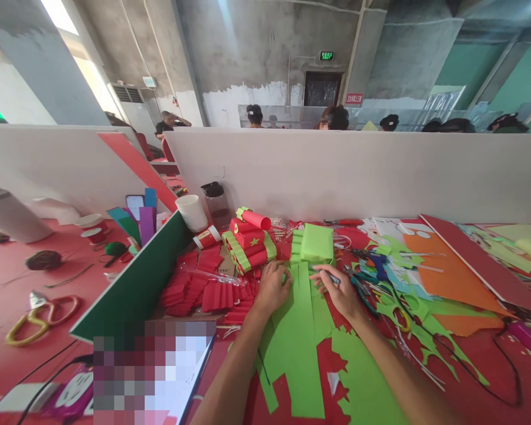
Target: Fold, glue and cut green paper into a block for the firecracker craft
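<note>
My left hand (pixel 272 286) rests on the far end of a green paper sheet (pixel 298 348) cut into long strips, its fingers curled and pressing the paper down. My right hand (pixel 338 289) is closed around a thin pen-like tool (pixel 331 275) just to the right, its tip on the same sheet. A folded stack of green paper (pixel 316 243) lies right beyond both hands. Left of it stands a red and green paper tank model (pixel 248 239).
Pleated red paper pieces (pixel 203 289) lie left of my hands. Green scraps, an orange sheet (pixel 442 271) and scissors (pixel 380 289) cover the right side. A green board (pixel 137 283), a white cup (pixel 192 212), a dark bottle (pixel 216 203) and yellow-handled scissors (pixel 39 313) lie leftward. White partitions (pixel 358 174) stand behind.
</note>
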Demonstrator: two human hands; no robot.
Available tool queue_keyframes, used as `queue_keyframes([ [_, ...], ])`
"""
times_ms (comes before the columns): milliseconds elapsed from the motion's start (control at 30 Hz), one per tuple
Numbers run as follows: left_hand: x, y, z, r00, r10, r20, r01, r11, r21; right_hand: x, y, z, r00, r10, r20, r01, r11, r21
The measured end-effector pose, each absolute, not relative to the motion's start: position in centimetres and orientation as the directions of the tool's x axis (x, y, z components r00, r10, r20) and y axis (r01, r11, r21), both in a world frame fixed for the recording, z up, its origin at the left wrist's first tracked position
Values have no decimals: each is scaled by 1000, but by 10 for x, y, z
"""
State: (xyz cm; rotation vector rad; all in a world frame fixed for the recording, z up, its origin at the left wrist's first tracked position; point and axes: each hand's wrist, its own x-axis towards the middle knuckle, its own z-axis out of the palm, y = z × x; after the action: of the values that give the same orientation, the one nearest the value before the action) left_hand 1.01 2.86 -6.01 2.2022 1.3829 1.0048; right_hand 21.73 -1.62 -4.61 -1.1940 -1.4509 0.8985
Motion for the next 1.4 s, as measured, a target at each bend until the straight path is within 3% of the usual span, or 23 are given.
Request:
queue_keyframes([
  [200,6,22,-42,251,900,355,519,-435,736,213,-30,-34,-33,908,418,412,394,-822],
  [367,7,17,-31,342,885,315,315,-424,849,203,-31,-34,-27,891,453,408,423,-809],
  [567,10,15,-25,288,890,355,201,-418,886,200,-31,-33,41,896,442,403,390,-828],
  [700,15,11,-26,308,875,374,159,-435,886,199,-30,-35,29,935,354,326,326,-887],
  [867,21,5,-28,387,835,390,202,-490,848,196,-28,-35,128,925,357,252,318,-914],
  [1000,24,4,-30,382,837,392,229,-497,837,195,-29,-34,110,928,357,226,327,-918],
  [1400,28,5,-36,352,787,507,253,-601,758,195,-28,-36,120,922,368,241,333,-912],
])
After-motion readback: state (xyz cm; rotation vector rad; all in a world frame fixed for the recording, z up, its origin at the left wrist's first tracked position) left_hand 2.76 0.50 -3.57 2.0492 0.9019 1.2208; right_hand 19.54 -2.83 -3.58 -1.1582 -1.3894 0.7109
